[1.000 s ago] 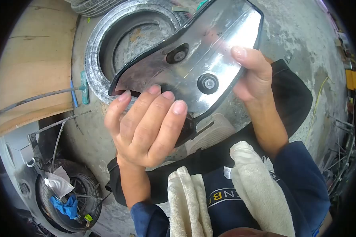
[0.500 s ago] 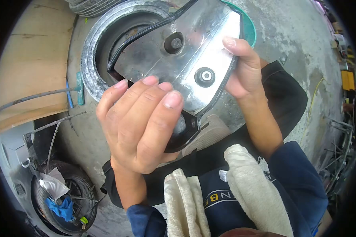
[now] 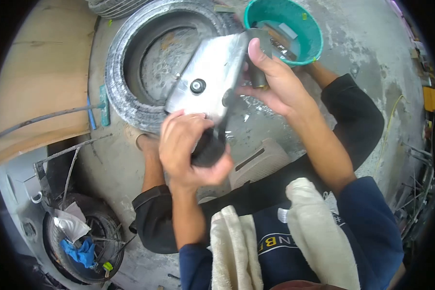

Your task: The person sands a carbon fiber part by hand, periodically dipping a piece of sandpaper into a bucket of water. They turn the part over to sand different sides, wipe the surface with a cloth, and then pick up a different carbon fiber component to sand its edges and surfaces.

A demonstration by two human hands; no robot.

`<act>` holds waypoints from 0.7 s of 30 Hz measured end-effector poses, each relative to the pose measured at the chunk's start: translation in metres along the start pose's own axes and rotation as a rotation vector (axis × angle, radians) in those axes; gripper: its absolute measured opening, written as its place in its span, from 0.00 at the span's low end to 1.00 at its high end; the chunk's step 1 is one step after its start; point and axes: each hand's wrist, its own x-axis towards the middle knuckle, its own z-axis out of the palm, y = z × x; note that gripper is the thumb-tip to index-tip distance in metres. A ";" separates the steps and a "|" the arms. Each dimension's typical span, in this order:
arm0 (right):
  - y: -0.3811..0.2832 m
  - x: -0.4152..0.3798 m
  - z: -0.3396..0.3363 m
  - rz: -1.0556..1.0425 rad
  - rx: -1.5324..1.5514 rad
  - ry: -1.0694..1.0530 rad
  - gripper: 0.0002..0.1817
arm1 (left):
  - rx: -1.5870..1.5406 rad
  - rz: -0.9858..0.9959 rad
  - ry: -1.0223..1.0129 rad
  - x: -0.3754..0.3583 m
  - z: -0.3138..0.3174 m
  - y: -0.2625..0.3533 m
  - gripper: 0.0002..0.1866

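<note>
A shiny metal part (image 3: 210,65) with a dark edge and a round, black-ringed bolt hole is tilted in front of me, blurred by motion. At its lower end, my left hand (image 3: 183,147) is wrapped round a black section, thumb underneath. My right hand (image 3: 278,84) closes on the right end, thumb on top and fingers below. Between that thumb and fingers shows a dull grey piece; I cannot tell if it belongs to the same part. Behind the part, a tyre (image 3: 116,72) coated with whitish residue lies flat on the floor.
A green basin (image 3: 319,41) holding water and small items stands beyond my right hand. A green-headed brush (image 3: 104,106) lies on the left, near a brown board (image 3: 48,72). Lower left is a wheel (image 3: 101,212) with a blue glove (image 3: 82,252). Beige slotted plastic (image 3: 258,162) sits between my legs.
Both hands have turned the metal part and moved it lower, exposing more of the tyre and the basin. My right thumb has shifted from its bright face to the grey piece.
</note>
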 end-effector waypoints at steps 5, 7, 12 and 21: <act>0.051 -0.008 -0.017 -0.466 -0.725 -0.077 0.34 | -0.548 -0.666 0.263 -0.062 0.025 -0.043 0.23; 0.064 -0.030 -0.012 -0.608 -0.915 -0.243 0.37 | -0.642 -0.709 0.339 -0.075 0.032 -0.052 0.23; 0.072 -0.050 0.021 -0.111 -1.008 -0.412 0.29 | -0.573 -0.789 0.317 -0.083 0.040 -0.066 0.24; 0.103 -0.024 0.023 -0.226 -0.871 -0.247 0.20 | -0.332 -0.773 0.255 -0.074 0.046 -0.058 0.23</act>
